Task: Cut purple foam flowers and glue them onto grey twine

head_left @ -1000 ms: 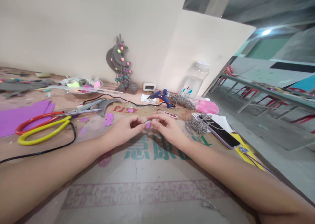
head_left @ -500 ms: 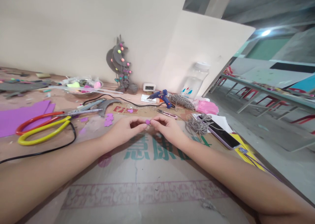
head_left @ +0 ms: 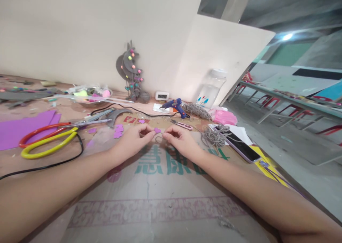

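Observation:
Both my hands meet over the printed cardboard (head_left: 160,186) at the middle of the bench. My left hand (head_left: 135,139) pinches a small purple foam flower (head_left: 157,130) between thumb and fingertips. My right hand (head_left: 179,139) is closed in a pinch just to the right of the flower, on a thin grey wire (head_left: 158,139) that loops below it. More purple foam cut-outs (head_left: 118,130) lie left of my left hand.
Red and yellow scissors (head_left: 53,138) and purple foam sheets (head_left: 24,127) lie at left, with a black cable (head_left: 66,159). A blue glue gun (head_left: 174,105), grey wire bundles (head_left: 216,135), a phone (head_left: 242,147), a plastic jar (head_left: 211,89) and a grey decorated tree (head_left: 130,73) stand behind.
The purple flower has shifted slightly left and up, from my right fingertips towards my left. Both hands stay close together.

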The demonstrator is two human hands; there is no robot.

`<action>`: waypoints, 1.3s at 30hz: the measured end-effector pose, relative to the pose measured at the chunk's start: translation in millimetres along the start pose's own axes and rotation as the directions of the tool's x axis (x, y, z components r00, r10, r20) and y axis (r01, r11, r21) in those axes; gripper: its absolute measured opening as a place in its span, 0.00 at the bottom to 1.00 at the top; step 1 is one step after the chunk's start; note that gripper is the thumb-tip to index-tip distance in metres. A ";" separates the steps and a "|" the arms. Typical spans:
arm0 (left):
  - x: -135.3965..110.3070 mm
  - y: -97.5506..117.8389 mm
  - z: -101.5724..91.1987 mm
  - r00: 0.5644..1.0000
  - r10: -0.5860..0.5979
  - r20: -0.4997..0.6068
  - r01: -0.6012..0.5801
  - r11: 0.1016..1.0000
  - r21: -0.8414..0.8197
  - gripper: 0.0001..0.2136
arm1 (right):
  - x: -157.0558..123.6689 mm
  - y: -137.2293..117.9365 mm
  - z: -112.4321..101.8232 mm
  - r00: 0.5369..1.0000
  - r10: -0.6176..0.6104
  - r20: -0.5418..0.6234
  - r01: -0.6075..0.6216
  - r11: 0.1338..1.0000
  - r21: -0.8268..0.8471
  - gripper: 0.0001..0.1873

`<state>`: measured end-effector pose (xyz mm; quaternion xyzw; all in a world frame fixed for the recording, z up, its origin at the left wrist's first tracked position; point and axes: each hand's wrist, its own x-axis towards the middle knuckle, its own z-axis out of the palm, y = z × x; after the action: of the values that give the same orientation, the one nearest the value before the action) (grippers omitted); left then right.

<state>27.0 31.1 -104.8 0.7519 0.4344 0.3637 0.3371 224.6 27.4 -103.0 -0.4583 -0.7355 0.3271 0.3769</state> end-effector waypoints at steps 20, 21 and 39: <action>0.1 0.9 2.0 0.998 -0.065 0.006 0.065 0.996 -0.054 0.09 | 40.9 22.2 -71.6 0.935 -0.063 -0.348 0.055 0.998 -0.032 0.08; -0.1 0.3 2.0 0.998 -0.069 0.009 0.069 0.996 -0.051 0.09 | 44.1 29.6 -77.6 0.940 -0.061 -0.336 0.035 0.996 -0.083 0.08; -0.4 0.6 1.4 0.998 -0.064 0.025 0.065 0.994 -0.083 0.11 | 103.8 62.1 -92.8 0.939 0.007 -0.343 -0.196 0.831 -0.521 0.18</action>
<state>28.3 30.3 -105.1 0.7268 0.4390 0.3619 0.3848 299.7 158.3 -81.4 -0.6334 -0.6994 0.0424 0.3283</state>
